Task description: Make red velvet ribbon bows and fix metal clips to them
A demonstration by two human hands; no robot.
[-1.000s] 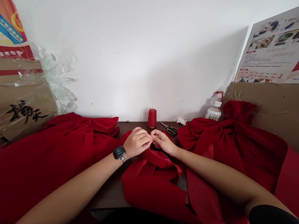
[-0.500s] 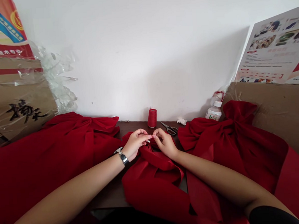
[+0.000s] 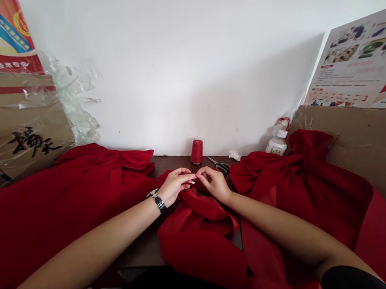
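Both of my hands meet above a gathered strip of red cloth (image 3: 202,242) in the middle of the table. My left hand (image 3: 176,183), with a watch (image 3: 158,202) on its wrist, pinches thumb against forefinger. Touching it at the fingertips is my right hand (image 3: 215,184), also closed in a pinch. What lies between the fingertips is too small to make out. A small whitish piece (image 3: 192,182) shows just under the left fingertips. Behind the hands stands a spool of red thread (image 3: 196,151), with thin pins or needles sticking up from its top.
Scissors (image 3: 219,164) lie right of the spool, near a crumpled white scrap (image 3: 235,156). Large red cloth bows spread at left (image 3: 84,190) and right (image 3: 326,188). A white bottle (image 3: 276,143) stands by the right cardboard (image 3: 352,139); more cardboard (image 3: 22,129) borders the left.
Hardly anything differs. My hands stay pinched together at nearly the same spot, with the right fingers shifted very slightly.
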